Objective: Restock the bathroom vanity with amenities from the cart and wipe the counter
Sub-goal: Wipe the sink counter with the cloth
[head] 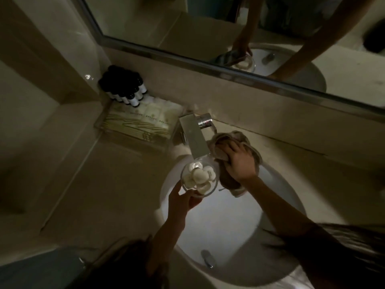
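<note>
Right, the pale stone counter [116, 184] fills most of my feed, spreading left of both hands and on behind them to the wall. The framed mirror [166, 28] hangs there above the grips and reflects 2 arms and the bowl. Directly beneath both hands lies the white oval sink [218, 215]. Up and left of the left hand, in the counter's back corner, I see a clear tray [100, 124] packed with pale amenity packets, and a cluster of dark-capped bottles [123, 86] stands at its far end. The light is too dim for me to count them. The squared chrome faucet [193, 134] juts out between the 2 hands' far side and the wall, its spout ending just above the bowl. My right hand [239, 161] is clenched on a bunched brownish cloth [229, 182], fingers dug into the wad beside the faucet. A fold of the cloth dangles below the palm over the basin. My left hand [183, 202] holds a small glass bowl [184, 182] over the sink's left rim, with the thumb laid up along its near edge and the fingers cupped underneath. The bowl sits just left of the cloth, almost touching it, and holds several round white pieces [200, 176] heaped together.
</note>
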A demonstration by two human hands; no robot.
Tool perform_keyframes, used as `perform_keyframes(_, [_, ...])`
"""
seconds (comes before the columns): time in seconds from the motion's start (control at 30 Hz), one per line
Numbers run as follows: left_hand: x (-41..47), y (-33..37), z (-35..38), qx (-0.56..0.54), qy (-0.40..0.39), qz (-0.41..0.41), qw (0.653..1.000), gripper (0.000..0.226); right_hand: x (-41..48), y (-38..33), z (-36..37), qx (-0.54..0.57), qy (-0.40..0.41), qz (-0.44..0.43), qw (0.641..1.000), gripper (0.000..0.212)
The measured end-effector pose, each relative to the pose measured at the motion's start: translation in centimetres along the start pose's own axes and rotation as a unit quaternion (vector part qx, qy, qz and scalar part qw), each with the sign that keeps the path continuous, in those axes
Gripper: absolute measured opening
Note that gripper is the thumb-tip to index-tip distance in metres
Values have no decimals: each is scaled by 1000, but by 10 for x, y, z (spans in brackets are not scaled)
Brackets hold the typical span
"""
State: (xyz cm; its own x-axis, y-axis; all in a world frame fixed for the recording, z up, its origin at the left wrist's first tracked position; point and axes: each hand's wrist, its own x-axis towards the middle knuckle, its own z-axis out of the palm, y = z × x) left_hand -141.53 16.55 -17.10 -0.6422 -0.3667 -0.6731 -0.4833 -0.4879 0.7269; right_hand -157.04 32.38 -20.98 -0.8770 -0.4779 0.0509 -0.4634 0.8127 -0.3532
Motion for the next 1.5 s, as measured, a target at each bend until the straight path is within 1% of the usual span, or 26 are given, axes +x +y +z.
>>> perform_keyframes(0.07, [-5,2,6,15,-13,28,999,25,-4,19,-9,11,49,48,998,42])
perform_keyframes(0.1, [-3,3,6,20,-20,37,999,29,1,21,-14,22,67,90,993,39])
perform_keyframes(0.13, [-1,2,6,28,-23,28,999,35,10,19,-17,28,74,135,988,36])
perform_keyframes(0.17, [0,3,7,33,-34,11,999,36,21,14,-19,25,72,175,982,35])
perform_keyframes(0.23, [-1,1,6,34,-52,-16,998,37,43,1,-19,7,53,208,977,35])
perform_keyframes(0.27, [-2,0,4,36,-46,-17,998,38,51,-5,-18,4,40,206,978,35])
perform_keyframes(0.33, [-1,-4,-3,62,-12,0,998,54,57,-14,-14,1,17,193,981,34])
perform_keyframes(0.37, [0,-7,-6,63,2,-5,998,56,57,-19,-10,-8,8,172,985,34])
perform_keyframes(0.4, [2,-8,-9,42,18,-11,999,48,56,-25,-6,-14,2,138,990,33])
perform_keyframes(0.47, [4,-6,-10,1,16,-29,999,36,52,-39,1,3,1,68,998,34])
perform_keyframes(0.57, [5,-2,-4,-31,17,-26,999,41,42,-37,-3,64,-7,39,997,42])
perform_keyframes(0.63, [8,1,7,-30,21,-10,999,42,32,-22,-8,69,-9,64,996,45])
perform_keyframes(0.7, [13,4,24,-4,-8,19,1000,41,21,-7,-15,67,11,119,991,44])
perform_keyframes(0.73, [18,4,33,12,-28,19,999,36,15,1,-17,62,23,142,988,43])
perform_keyframes(0.77, [22,7,42,20,-43,5,999,26,7,9,-21,56,35,165,984,42])
perform_keyframes(0.8, [25,12,52,21,-53,-15,998,24,-1,20,-26,49,45,185,980,42])
perform_keyframes(0.93, [43,20,93,21,-93,-32,995,40,-35,67,-39,24,72,266,961,38])
perform_keyframes(1.0, [51,22,109,-10,-107,-29,994,45,-42,72,-40,18,80,282,956,36])
perform_keyframes(1.13, [64,25,128,-38,-152,-11,988,47,-39,69,-40,24,85,295,951,35])
perform_keyframes(1.27, [76,30,149,-47,-116,-55,991,56,-42,69,-40,16,89,294,951,35])
perform_keyframes(1.33, [79,28,158,-53,-116,-69,989,59,-45,71,-40,16,94,303,948,34])
perform_keyframes(1.5, [76,18,173,-36,-138,-73,987,57,-54,77,-43,22,104,338,935,35])
